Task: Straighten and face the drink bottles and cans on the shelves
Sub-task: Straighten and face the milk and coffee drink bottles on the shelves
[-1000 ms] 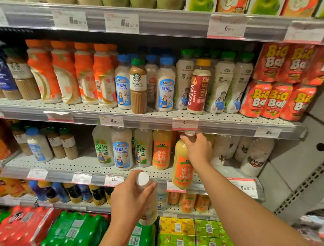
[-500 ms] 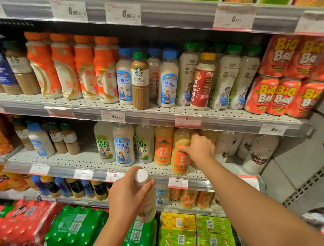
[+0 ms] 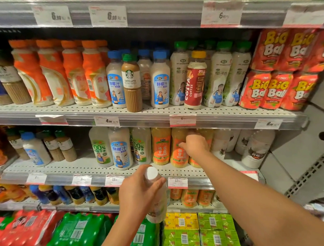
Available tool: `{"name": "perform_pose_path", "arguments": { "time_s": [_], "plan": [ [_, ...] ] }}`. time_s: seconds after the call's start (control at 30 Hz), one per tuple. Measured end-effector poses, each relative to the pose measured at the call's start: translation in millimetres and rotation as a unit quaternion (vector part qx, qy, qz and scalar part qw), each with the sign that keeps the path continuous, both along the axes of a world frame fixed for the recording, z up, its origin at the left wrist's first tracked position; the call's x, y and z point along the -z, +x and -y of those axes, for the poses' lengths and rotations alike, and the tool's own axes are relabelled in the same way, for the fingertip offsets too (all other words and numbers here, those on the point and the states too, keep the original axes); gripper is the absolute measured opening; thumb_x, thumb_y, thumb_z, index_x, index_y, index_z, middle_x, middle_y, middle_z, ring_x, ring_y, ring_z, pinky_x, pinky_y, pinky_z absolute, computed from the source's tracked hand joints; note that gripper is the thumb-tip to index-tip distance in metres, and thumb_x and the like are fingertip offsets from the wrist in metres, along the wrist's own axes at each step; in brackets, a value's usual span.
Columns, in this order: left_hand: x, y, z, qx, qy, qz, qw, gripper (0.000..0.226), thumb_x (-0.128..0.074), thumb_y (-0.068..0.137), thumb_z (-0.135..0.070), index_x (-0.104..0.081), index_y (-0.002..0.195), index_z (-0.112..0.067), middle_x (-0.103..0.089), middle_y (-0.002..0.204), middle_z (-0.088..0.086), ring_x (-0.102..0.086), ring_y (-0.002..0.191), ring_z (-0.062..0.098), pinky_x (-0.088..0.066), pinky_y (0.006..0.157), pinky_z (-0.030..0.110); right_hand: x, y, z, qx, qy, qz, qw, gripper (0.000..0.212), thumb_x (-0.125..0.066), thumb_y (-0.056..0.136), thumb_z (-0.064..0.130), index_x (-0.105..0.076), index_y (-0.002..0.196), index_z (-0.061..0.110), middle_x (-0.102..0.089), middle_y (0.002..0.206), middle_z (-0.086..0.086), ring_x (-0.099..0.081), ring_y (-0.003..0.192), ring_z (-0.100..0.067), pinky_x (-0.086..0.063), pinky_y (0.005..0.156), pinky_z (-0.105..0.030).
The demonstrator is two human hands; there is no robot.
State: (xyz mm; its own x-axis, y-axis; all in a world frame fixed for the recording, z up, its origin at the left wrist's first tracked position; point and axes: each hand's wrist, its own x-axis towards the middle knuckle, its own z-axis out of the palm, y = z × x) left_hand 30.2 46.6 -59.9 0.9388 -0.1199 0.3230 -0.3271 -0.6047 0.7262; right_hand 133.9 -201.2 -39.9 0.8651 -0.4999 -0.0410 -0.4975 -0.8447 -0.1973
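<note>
Where fingers curl: smooth bottle [image 3: 179, 151] (cylindrical).

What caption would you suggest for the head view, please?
Right hand grips an orange-labelled bottle on the shelf; left hand holds a white-capped bottle.

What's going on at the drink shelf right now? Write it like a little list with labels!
Place: store shelves full of drinks
Left hand: grips a white-capped bottle, held off the shelf
Right hand: holds an orange-label bottle standing on the middle shelf
Odd ones out above: a Starbucks latte bottle and a red Costa bottle among coconut drinks
Bottom: green bottle packs
</note>
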Motion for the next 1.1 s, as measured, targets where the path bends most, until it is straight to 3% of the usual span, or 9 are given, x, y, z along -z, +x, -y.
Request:
{"name": "perform_pose_path", "arguments": {
  "time_s": [0.13,0.27,0.37,0.47,0.53,0.7,0.87,1.03,1.1],
  "plan": [
    [2,8,11,0.001,-0.005,-0.012,1.000,0.053,-0.077,0.074,-0.064,-0.067,0.116,-0.033,-0.070,0.081,-0.008,-0.067,0.084,0.021,-0.053,0.068,0.037,26,-65,-16,-0.075,0.238,0.197,0.948,0.029,-0.067,0.091,0.024,-0.057,0.118,0.028,-0.067,0.089,0.011,-0.067,0.083,-0.013,-0.056,0.066,-0.027],
    [0,16,31,0.003,0.005,-0.021,1.000,0.053,-0.075,0.075,-0.067,-0.067,0.111,-0.029,-0.072,0.085,-0.008,-0.067,0.083,0.018,-0.054,0.070,0.037,52,-135,-44,-0.202,0.425,0.120,0.874,0.075,-0.081,0.074,0.022,-0.047,0.134,0.052,-0.064,0.122,0.022,-0.067,0.105,-0.004,-0.057,0.081,-0.021],
    [-5,17,53,-0.005,0.019,-0.009,1.000,0.051,-0.077,0.076,-0.063,-0.068,0.112,-0.027,-0.074,0.089,-0.004,-0.069,0.087,0.022,-0.050,0.068,0.034,64,-155,-64,-0.153,0.397,0.132,0.895,0.098,-0.089,0.058,0.046,-0.029,0.134,0.063,-0.060,0.121,0.032,-0.064,0.100,0.007,-0.052,0.079,-0.013],
    [-8,10,76,0.012,0.022,-0.019,1.000,0.053,-0.075,0.077,-0.064,-0.068,0.114,-0.027,-0.075,0.091,-0.001,-0.069,0.090,0.024,-0.053,0.073,0.038,67,-161,-60,-0.110,0.332,0.203,0.915,0.074,-0.084,0.074,0.031,-0.037,0.129,0.052,-0.063,0.112,0.021,-0.058,0.091,0.015,-0.046,0.070,-0.004],
    [-7,2,88,0.041,0.010,-0.027,0.999,0.049,-0.075,0.077,-0.063,-0.067,0.112,-0.030,-0.074,0.090,-0.003,-0.069,0.088,0.022,-0.054,0.073,0.038,65,-165,-46,-0.086,0.284,0.220,0.929,0.062,-0.080,0.072,0.038,-0.043,0.121,0.043,-0.064,0.101,0.020,-0.059,0.086,0.012,-0.048,0.069,-0.012],
    [2,15,87,0.189,0.026,-0.034,0.981,0.053,-0.059,0.081,-0.073,-0.064,0.122,-0.039,-0.073,0.099,-0.013,-0.064,0.086,0.004,-0.052,0.073,0.033,57,-172,-9,-0.035,0.239,0.215,0.946,0.078,-0.080,0.048,0.058,-0.044,0.116,0.050,-0.067,0.096,0.020,-0.065,0.087,-0.009,-0.057,0.072,-0.037],
    [6,94,87,0.062,0.046,-0.004,0.997,0.054,-0.060,0.097,-0.050,-0.056,0.135,-0.013,-0.063,0.128,0.000,-0.056,0.119,0.021,-0.051,0.098,0.043,50,-187,24,0.005,0.253,0.264,0.931,0.080,-0.085,0.045,0.059,-0.046,0.114,0.048,-0.068,0.102,0.021,-0.066,0.093,-0.008,-0.056,0.078,-0.037],
    [-6,154,105,-0.007,0.143,-0.051,0.988,0.035,-0.068,0.091,-0.041,-0.058,0.074,-0.012,-0.062,0.073,0.005,-0.068,0.083,0.032,-0.057,0.081,0.043,46,-205,41,0.020,0.253,0.274,0.928,0.080,-0.087,0.045,0.056,-0.048,0.115,0.048,-0.068,0.102,0.023,-0.066,0.094,-0.004,-0.057,0.080,-0.040],
    [-10,168,109,-0.006,0.181,-0.065,0.981,0.038,-0.070,0.085,-0.053,-0.058,0.074,-0.018,-0.061,0.073,0.000,-0.068,0.076,0.026,-0.058,0.069,0.036,48,-213,45,0.023,0.255,0.277,0.926,0.079,-0.088,0.044,0.055,-0.049,0.112,0.050,-0.068,0.099,0.026,-0.065,0.090,0.002,-0.059,0.076,-0.039]
  ]
}}
